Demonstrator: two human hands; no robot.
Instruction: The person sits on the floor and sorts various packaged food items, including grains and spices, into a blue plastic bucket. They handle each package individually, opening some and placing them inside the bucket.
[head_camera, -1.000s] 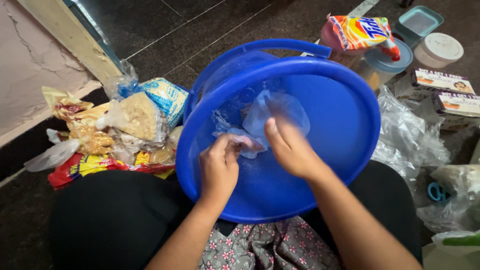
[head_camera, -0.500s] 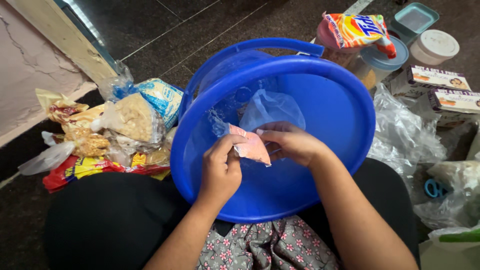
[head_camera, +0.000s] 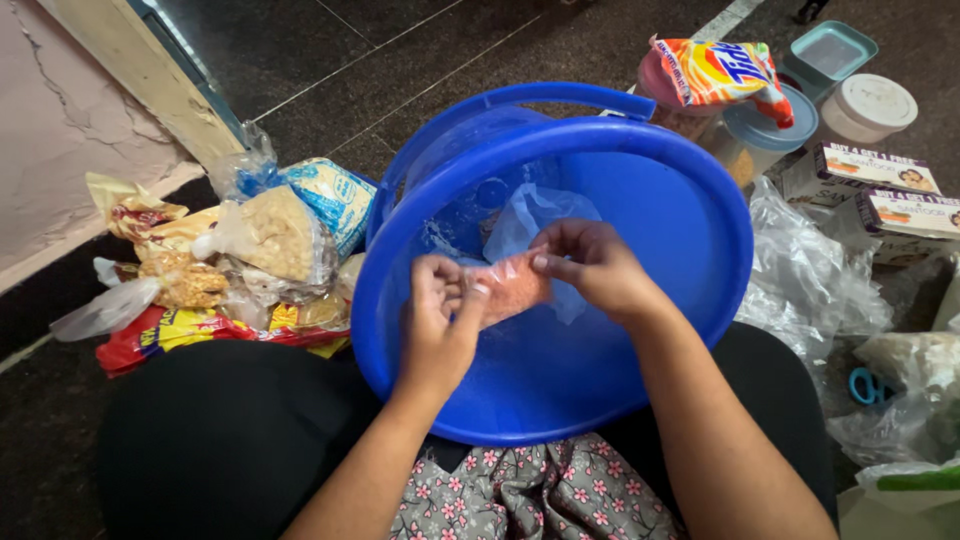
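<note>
We pinch a small clear packet of orange-pink grains (head_camera: 508, 288) between both hands, the left hand (head_camera: 436, 325) closed on its near end and the right hand (head_camera: 590, 268) closed on its far end, the packet held level just inside the mouth of a big blue bucket (head_camera: 690, 250) tilted toward us on our lap. Behind the packet, deeper in the bucket, lies a crumpled clear plastic bag (head_camera: 535, 215). The bucket's blue handle (head_camera: 560, 95) arches over its far rim. Left of the bucket, on the dark tiled floor, a heap of food packets (head_camera: 230, 270) sits in clear and printed wrappers. Beyond the bucket's far rim an orange-and-yellow detergent pouch (head_camera: 720, 70) rests on lidded jars, with a white-lidded tub (head_camera: 870, 105) and a teal-lidded box (head_camera: 835, 50) further right. Right of the bucket lie two soap cartons (head_camera: 895, 190) and loose clear plastic bags (head_camera: 815, 270). Below the bucket, floral fabric (head_camera: 530, 495) covers our lap.
</note>
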